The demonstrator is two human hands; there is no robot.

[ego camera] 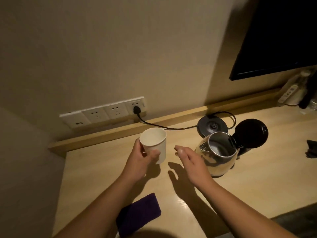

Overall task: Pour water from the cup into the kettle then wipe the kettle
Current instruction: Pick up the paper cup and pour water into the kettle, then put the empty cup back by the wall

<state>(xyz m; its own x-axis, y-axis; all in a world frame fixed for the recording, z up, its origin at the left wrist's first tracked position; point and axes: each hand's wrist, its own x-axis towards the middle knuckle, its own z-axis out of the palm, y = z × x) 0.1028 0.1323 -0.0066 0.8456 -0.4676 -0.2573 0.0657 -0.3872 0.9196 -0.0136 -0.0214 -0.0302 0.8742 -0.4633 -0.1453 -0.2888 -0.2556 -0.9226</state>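
My left hand (140, 158) grips a white paper cup (155, 143), upright and lifted a little above the wooden desk (103, 169). To its right stands the cream kettle (217, 157), off its base, its black lid (250, 133) flipped open so the steel inside shows. My right hand (190, 160) hovers between cup and kettle, fingers spread, holding nothing, close to the kettle's left side. A folded purple cloth (139, 213) lies on the desk near the front edge, under my left forearm.
The black kettle base (212, 126) sits behind the kettle, its cord running to a wall socket strip (103, 112). A dark screen (277, 35) hangs at upper right. A power strip (288, 93) and a dark item (311, 148) lie at far right.
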